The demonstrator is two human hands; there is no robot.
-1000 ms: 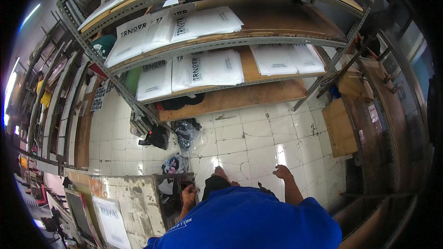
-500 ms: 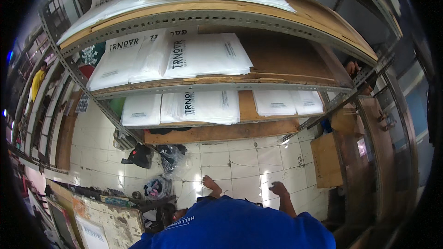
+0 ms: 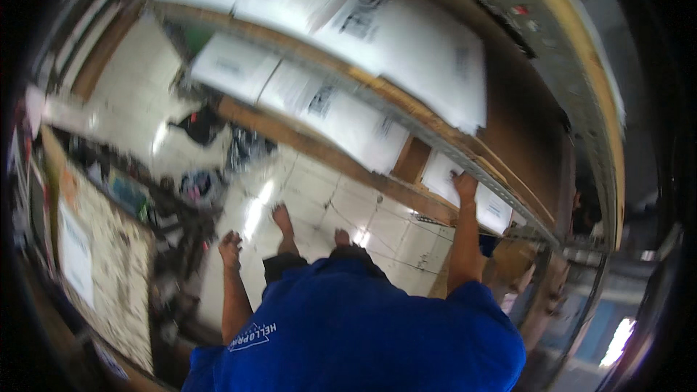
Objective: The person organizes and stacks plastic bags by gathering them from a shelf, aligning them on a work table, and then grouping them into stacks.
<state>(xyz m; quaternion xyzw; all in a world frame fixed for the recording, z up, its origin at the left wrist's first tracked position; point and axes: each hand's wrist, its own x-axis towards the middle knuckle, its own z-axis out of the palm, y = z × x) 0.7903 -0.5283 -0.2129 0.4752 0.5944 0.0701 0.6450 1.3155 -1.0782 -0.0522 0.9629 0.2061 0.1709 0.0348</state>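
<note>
My right hand (image 3: 465, 186) is raised to the right part of the shelf rack, where the lower shelf's white printed sheets (image 3: 494, 210) lie just behind it. Its fingers are smeared by motion; whether they touch the sheets or the metal shelf edge (image 3: 501, 192), I cannot tell. Low over the floor on the left hangs my left hand (image 3: 230, 248), holding nothing, its fingers loosely bent and apart. More stacks of white printed sheets (image 3: 425, 51) lie on the middle shelf, and another white stack (image 3: 348, 120) lies on the lower one.
A worn board (image 3: 109, 247) leans at the left, close to a dark cluttered heap. On the tiled floor (image 3: 305, 181) lie a black bag (image 3: 200, 125) and clear plastic bags (image 3: 249, 149). The upper shelf edge (image 3: 581, 51) juts out at the upper right.
The view has turned and moved nearer to the rack's right part. My right hand has risen from above the floor to the lower shelf. My left arm has come out into view.
</note>
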